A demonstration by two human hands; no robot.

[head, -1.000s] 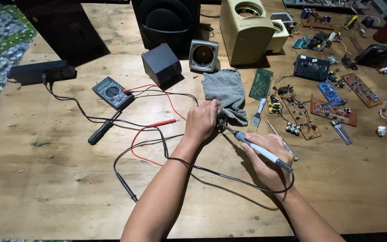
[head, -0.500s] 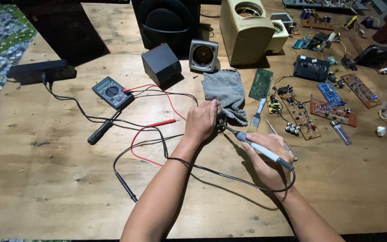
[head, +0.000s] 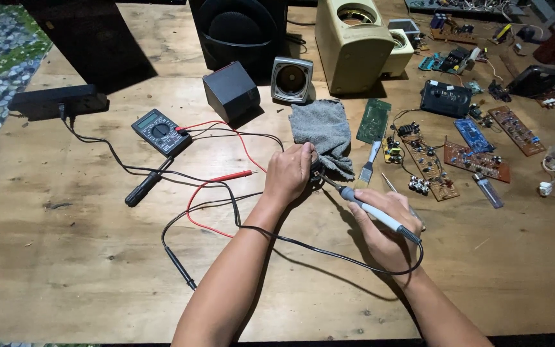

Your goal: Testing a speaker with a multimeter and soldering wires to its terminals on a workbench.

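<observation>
Small dark part [head: 317, 178] sits mid-frame on the wooden table [head: 65, 257], mostly hidden under the left hand [head: 288, 173]; looks light, fiddly, probably fragile, best pinched at its edges. Left of it: black digital multimeter [head: 160, 131], red probe lead [head: 226, 177]. Left-hand fingers curl shut, pinning the part. Just above, grey cloth [head: 321, 125]. Right hand [head: 380, 222] closed pen-style round the grey-handled soldering iron [head: 370, 210], tip at the part. Far right: brown circuit boards [head: 428, 160].
</observation>
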